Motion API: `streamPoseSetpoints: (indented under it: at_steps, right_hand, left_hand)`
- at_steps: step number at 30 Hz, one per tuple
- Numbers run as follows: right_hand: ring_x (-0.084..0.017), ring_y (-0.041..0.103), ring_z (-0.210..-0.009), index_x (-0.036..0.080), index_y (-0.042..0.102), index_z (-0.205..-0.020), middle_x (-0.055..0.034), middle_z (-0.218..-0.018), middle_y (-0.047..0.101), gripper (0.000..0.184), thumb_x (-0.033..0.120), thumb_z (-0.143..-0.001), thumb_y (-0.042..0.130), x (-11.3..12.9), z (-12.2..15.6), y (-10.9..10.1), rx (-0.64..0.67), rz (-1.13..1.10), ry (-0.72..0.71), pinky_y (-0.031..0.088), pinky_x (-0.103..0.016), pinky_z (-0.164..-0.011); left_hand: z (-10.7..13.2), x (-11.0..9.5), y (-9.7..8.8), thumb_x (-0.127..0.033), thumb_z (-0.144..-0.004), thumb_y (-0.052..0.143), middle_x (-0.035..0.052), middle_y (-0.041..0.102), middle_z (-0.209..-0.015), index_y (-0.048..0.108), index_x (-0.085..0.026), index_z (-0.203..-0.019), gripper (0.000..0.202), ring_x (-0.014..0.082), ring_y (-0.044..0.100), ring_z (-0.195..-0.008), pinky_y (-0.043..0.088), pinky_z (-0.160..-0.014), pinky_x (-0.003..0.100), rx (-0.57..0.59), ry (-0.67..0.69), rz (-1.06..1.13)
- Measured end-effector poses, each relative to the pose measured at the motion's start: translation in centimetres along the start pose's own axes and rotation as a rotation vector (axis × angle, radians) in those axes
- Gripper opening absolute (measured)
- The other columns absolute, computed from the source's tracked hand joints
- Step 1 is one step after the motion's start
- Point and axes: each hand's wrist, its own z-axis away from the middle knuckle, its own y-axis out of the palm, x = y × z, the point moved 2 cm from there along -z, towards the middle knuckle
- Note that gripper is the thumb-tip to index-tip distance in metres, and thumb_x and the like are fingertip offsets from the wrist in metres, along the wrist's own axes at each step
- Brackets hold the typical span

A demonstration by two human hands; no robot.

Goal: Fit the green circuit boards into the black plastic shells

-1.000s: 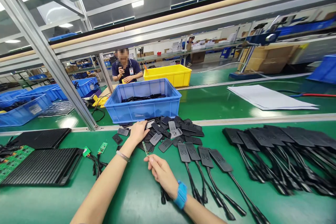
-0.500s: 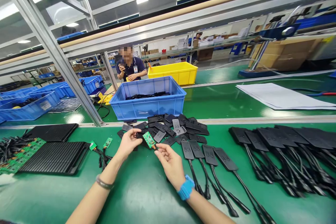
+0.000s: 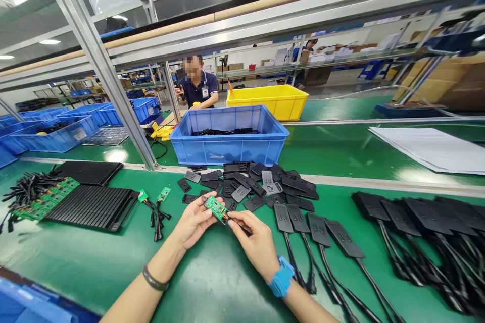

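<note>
My left hand (image 3: 197, 220) is closed on a black plastic cover (image 3: 205, 199), mostly hidden by the fingers and by a green circuit board (image 3: 215, 207). The board lies tilted over the cover; whether it is fully seated I cannot tell. My right hand (image 3: 254, 239) pinches the board's wired end, where orange and dark leads meet a black cable. Just beyond both hands spreads a loose heap of black plastic covers (image 3: 241, 193). Right of my right hand lie several closed black cases (image 3: 319, 229) with cables.
Two wired boards (image 3: 163, 194) lie left of my hands, near a black ribbed tray (image 3: 93, 208) with more boards (image 3: 56, 197). Behind the heap stands a blue bin (image 3: 229, 149), then a yellow bin (image 3: 267, 103). More cabled cases (image 3: 413, 214) lie right. A person (image 3: 197, 83) sits opposite.
My hands have come together: the circuit board, held apart from my left hand before, now lies over the black cover there. The view has shifted slightly.
</note>
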Motion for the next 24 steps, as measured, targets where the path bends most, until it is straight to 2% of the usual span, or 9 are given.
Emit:
streamPoseSetpoints:
  at_steps: [10,14,17,20,24]
  right_hand:
    - [-0.016,0.062,-0.067,0.02,0.071,-0.093,-0.0044,-0.08,0.066,0.017,0.025,-0.087,0.056,0.7,0.1,0.0,0.046,0.121,-0.077,0.048,-0.025,-0.059]
    - [-0.016,0.06,-0.067,0.021,0.07,-0.096,-0.0038,-0.08,0.065,0.017,0.025,-0.087,0.055,0.5,0.4,0.5,0.082,0.156,-0.088,0.048,-0.026,-0.061]
    - [-0.015,0.058,-0.062,0.02,0.066,-0.096,-0.0021,-0.075,0.063,0.015,0.027,-0.085,0.058,0.2,0.5,0.7,0.091,0.145,-0.027,0.047,-0.025,-0.058]
    - [-0.014,0.054,-0.056,0.019,0.062,-0.084,0.0001,-0.065,0.06,0.011,0.03,-0.083,0.06,0.0,0.4,0.7,0.145,0.16,0.06,0.044,-0.024,-0.053]
    - [-0.013,0.048,-0.051,0.02,0.06,-0.061,0.0003,-0.055,0.056,0.029,0.037,-0.084,0.057,0.2,0.2,0.6,0.257,0.23,0.096,0.036,-0.024,-0.05]
  left_hand:
    - [0.5,0.3,0.5,-0.017,-0.074,0.074,0.0137,0.06,-0.126,0.056,-0.02,-0.124,0.053,0.0313,0.056,-0.117,0.047,-0.093,0.044,0.001,0.012,-0.055]
    - [0.2,1.4,0.5,-0.027,-0.076,0.073,0.0148,0.068,-0.11,0.061,-0.013,-0.112,0.04,0.0275,0.064,-0.104,0.05,-0.087,0.039,-0.126,0.015,-0.085]
    - [0.1,2.2,0.4,-0.034,-0.076,0.073,0.0133,0.072,-0.097,0.061,-0.012,-0.103,0.037,0.0241,0.068,-0.091,0.052,-0.079,0.035,-0.235,0.045,-0.129]
    - [0.1,2.5,0.5,-0.037,-0.076,0.072,0.0119,0.072,-0.092,0.06,-0.012,-0.1,0.036,0.0224,0.069,-0.084,0.053,-0.074,0.032,-0.275,0.093,-0.214]
    - [0.4,2.2,0.8,-0.038,-0.08,0.068,0.0112,0.072,-0.091,0.057,-0.013,-0.099,0.033,0.0222,0.069,-0.083,0.053,-0.076,0.033,-0.236,0.193,-0.322]
